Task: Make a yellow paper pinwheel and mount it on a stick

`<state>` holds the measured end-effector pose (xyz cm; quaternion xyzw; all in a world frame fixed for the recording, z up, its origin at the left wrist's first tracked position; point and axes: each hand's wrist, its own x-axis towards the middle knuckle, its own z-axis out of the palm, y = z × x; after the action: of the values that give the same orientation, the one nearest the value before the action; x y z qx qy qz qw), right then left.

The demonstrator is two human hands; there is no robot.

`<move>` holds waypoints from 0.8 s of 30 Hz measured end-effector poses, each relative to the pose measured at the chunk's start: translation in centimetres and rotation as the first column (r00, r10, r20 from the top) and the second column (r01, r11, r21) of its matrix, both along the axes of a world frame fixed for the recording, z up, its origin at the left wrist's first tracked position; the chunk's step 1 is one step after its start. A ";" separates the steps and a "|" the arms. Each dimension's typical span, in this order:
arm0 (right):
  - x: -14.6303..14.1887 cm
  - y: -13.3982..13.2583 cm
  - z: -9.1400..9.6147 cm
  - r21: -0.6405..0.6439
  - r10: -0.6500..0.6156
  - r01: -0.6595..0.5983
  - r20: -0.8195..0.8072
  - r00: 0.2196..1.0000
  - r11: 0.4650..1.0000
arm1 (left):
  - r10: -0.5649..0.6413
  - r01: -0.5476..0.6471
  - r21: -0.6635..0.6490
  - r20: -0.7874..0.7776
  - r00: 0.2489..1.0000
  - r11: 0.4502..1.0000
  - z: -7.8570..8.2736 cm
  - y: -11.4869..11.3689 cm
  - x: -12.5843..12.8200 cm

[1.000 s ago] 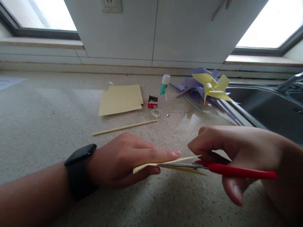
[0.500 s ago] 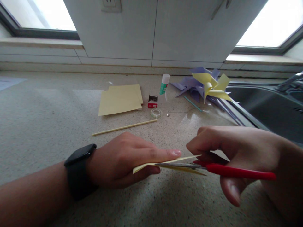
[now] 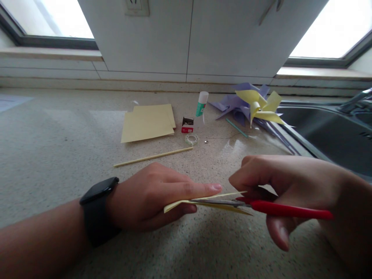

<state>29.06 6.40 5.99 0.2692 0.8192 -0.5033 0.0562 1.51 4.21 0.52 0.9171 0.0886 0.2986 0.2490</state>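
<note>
My left hand [image 3: 162, 193], with a black watch on its wrist, pinches a folded piece of yellow paper [image 3: 174, 205] between the fingers above and the thumb below. My right hand [image 3: 293, 186] is closed around the red handles of a pair of scissors [image 3: 287, 210]. The scissors' metal blades lie between the two layers of the paper, their tips close to my left fingers. The paper's edges point right, above and below the blades. Part of the scissors' handle is hidden behind my right fingers.
Beyond my hands lie a thin wooden stick [image 3: 154, 157], yellow paper sheets [image 3: 148, 124], a small red box [image 3: 187, 125], a tape roll [image 3: 192, 139] and a glue stick [image 3: 202, 104]. Yellow and purple pinwheels [image 3: 258, 104] lie beside the sink [image 3: 328, 128], near a teal straw [image 3: 236, 128].
My right thumb and the red scissors handle have shifted slightly left and up, the handles drawing a little closer. My left hand and the paper stay almost still.
</note>
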 end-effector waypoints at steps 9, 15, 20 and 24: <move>0.4 0.2 -0.2 0.042 0.019 -0.020 0.027 0.999 0.999 | 0.024 -0.023 0.022 -0.036 0.999 0.999 0.1 -0.1 -0.1; 0.4 0.2 -0.4 0.033 0.011 -0.011 0.017 1.000 0.999 | 0.010 -0.010 0.005 -0.039 0.999 1.000 0.1 0.0 -0.1; 0.2 0.0 -1.2 -0.050 -0.025 0.019 -0.114 0.993 0.999 | 0.000 0.000 0.001 -0.043 0.999 1.000 0.1 0.1 -0.1; 0.3 -0.4 -1.6 -0.063 -0.099 0.090 -0.149 0.984 0.994 | -0.014 0.014 -0.024 -0.040 0.999 1.000 0.1 0.1 0.0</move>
<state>29.40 6.01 4.42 0.2667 0.7929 -0.5474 -0.0228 1.47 4.33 0.61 0.9204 0.0907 0.2774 0.2600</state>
